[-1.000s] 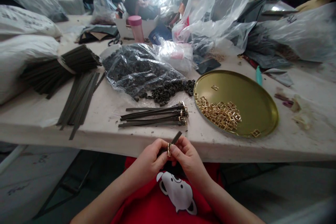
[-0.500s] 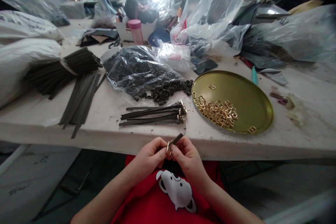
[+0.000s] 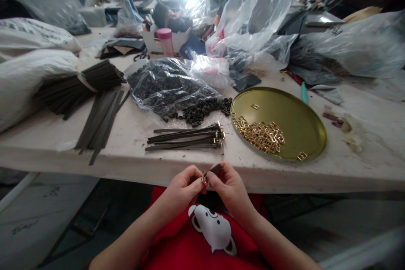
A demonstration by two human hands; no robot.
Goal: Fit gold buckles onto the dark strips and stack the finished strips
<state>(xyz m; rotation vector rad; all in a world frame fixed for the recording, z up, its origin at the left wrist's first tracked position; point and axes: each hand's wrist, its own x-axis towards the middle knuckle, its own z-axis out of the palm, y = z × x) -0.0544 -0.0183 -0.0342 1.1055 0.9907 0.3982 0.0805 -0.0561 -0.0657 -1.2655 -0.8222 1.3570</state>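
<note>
The fingers of my left hand point(image 3: 185, 182) are bent inward, thumb and forefinger pinched together on a gold-coloured buckle point(image 3: 204, 179); the fingers of my right hand point(image 3: 231, 183) are clamped on a dark strap point(image 3: 216, 168), the thumb pressing close beside the buckle and one flat end of the strap poking out by my forefinger; the strap meets the buckle between my two thumbs, though I cannot tell how it passes through; the other fingers curl underneath, partly hidden; I hold both pieces at the near edge of the surface point(image 3: 357, 168), in front of my red top point(image 3: 177, 242); beyond my hands several buckled straps point(image 3: 202, 141) lie roughly parallel, their buckle ends toward the right; to the right of those sits a round gold-coloured tray point(image 3: 297, 122), with a heap of loose buckles point(image 3: 262, 136) in its near left part and a few more lying apart; behind the straps, small dark loops point(image 3: 199, 112) spill from a clear plastic bag point(image 3: 171, 84); on the left lie loose dark strips point(image 3: 103, 120), just in front of a bundle of strips point(image 3: 107, 76) held by a pale band point(image 3: 85, 82).
</note>
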